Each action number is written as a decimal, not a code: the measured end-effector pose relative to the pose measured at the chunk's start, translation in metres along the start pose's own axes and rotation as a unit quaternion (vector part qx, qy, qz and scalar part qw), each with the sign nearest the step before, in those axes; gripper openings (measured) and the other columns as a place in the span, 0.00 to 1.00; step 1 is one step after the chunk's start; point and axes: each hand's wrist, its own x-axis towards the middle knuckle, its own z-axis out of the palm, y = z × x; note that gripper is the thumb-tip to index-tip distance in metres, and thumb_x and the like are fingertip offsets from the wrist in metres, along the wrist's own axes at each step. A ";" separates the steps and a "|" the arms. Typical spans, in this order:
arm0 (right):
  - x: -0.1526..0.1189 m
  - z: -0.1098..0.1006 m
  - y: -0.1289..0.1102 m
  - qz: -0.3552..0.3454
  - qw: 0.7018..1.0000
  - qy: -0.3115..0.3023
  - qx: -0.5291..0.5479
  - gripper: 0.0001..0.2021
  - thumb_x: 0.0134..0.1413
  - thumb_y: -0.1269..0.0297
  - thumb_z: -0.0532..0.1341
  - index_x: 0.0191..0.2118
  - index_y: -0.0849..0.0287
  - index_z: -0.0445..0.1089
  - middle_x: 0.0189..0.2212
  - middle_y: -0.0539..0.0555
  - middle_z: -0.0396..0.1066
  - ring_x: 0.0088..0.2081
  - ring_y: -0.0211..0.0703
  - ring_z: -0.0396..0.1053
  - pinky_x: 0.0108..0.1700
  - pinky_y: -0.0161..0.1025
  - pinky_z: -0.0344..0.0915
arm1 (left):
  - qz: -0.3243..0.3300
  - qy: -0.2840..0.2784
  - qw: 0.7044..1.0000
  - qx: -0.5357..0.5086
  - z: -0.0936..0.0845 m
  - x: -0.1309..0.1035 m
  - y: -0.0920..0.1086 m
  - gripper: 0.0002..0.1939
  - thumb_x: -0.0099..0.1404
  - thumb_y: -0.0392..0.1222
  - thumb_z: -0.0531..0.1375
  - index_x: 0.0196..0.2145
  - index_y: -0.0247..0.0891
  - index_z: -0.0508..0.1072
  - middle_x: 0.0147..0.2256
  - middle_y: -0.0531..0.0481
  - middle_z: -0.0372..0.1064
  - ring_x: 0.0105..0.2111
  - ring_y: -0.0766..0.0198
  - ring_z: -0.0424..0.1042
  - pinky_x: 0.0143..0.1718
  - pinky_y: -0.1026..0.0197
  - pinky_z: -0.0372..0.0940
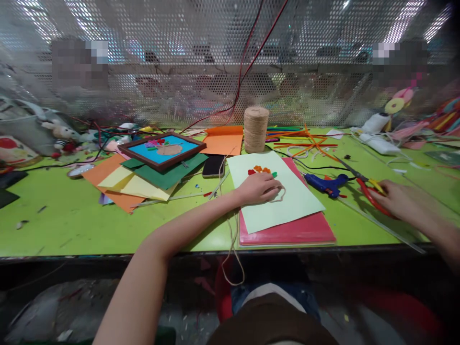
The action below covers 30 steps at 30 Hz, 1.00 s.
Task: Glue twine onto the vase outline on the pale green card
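Note:
My left hand (259,189) lies on a pale green sheet of paper (276,218), fingers bent a little and resting on it. A thin loop of twine (282,194) shows by the fingertips; what lies under the palm is hidden. Just beyond the fingers are small orange flower shapes (261,169), with a red and a green piece beside them. Beneath the sheet is a red folder or book (287,237). At the right, my right hand (397,199) is closed on the red and yellow handles of scissors (373,196), blades pointing away to the left.
A blue glue gun (327,185) lies between paper and scissors. Behind stands a twine spool (256,130), near orange pipe cleaners (309,143). Leftward are a phone (213,166), coloured papers (132,182) and a framed picture (163,148). Loose twine (233,239) hangs over the table edge.

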 end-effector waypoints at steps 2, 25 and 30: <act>0.003 0.002 0.012 0.074 0.996 -0.059 -0.001 0.25 0.64 0.52 0.48 0.41 0.70 0.73 0.33 0.72 0.74 0.26 0.47 0.64 0.30 0.42 0.55 | -0.008 0.002 1.000 0.005 0.001 0.000 -0.001 0.22 0.75 0.47 0.45 0.51 0.35 0.73 0.41 0.42 0.73 0.41 0.59 0.71 0.41 0.59 0.64; 0.036 0.003 -0.052 -0.302 0.953 -0.035 -0.005 0.24 0.56 0.74 0.54 0.60 0.68 0.68 0.60 0.67 0.65 0.60 0.55 0.63 0.58 0.45 0.57 | -0.429 0.017 0.888 0.166 -0.043 -0.027 -0.084 0.17 0.66 0.35 0.51 0.51 0.35 0.68 0.51 0.34 0.65 0.54 0.44 0.63 0.49 0.49 0.63; 0.054 0.002 -0.060 -0.349 0.934 -0.074 0.012 0.23 0.57 0.73 0.56 0.58 0.68 0.69 0.61 0.68 0.65 0.60 0.55 0.63 0.60 0.47 0.55 | -0.473 -0.024 0.866 0.160 -0.046 -0.037 -0.096 0.14 0.67 0.43 0.52 0.45 0.34 0.71 0.50 0.30 0.64 0.56 0.38 0.59 0.47 0.46 0.64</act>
